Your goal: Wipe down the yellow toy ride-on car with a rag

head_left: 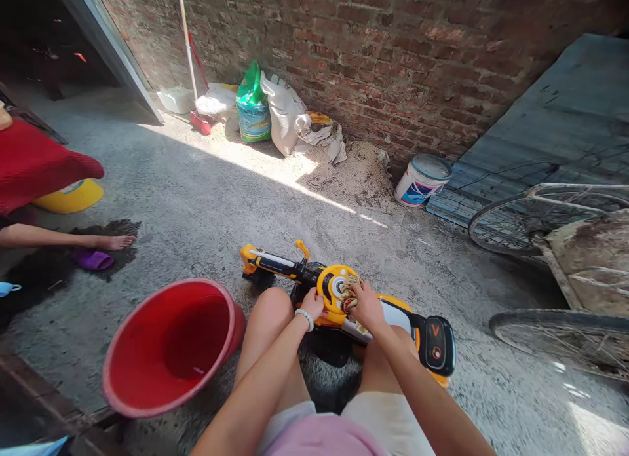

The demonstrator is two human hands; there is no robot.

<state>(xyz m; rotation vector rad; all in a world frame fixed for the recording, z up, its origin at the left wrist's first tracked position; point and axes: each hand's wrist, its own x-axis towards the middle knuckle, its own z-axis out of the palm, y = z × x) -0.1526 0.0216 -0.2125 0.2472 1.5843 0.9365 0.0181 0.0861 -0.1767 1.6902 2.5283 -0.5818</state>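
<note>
Tan scouring fibre (350,293) sits bunched in the right hand (367,305), its fingers closed round the wad. Just beside it, the left hand (310,304), with a white beaded bracelet (304,320) at the wrist, clamps the yellow-and-black plastic toy vehicle (334,289). Both hands are close together on the toy, which lies directly below them, propped between the person's bare knees (272,308). Left of the hands, a red plastic basin (171,348) tilts against the left leg; a knock could tip it, and a shift of the knees could drop the toy onto the gritty concrete floor (196,213). Farther left lie another person's bare foot (115,242) and a purple slipper (92,260). Ahead of the hands are a pile of sawdust or husks (354,174), a white paint bucket (421,179) and sacks (253,105) against a brick wall (373,50). To the right stands a cart with 2 spoked wheels (521,220).
</note>
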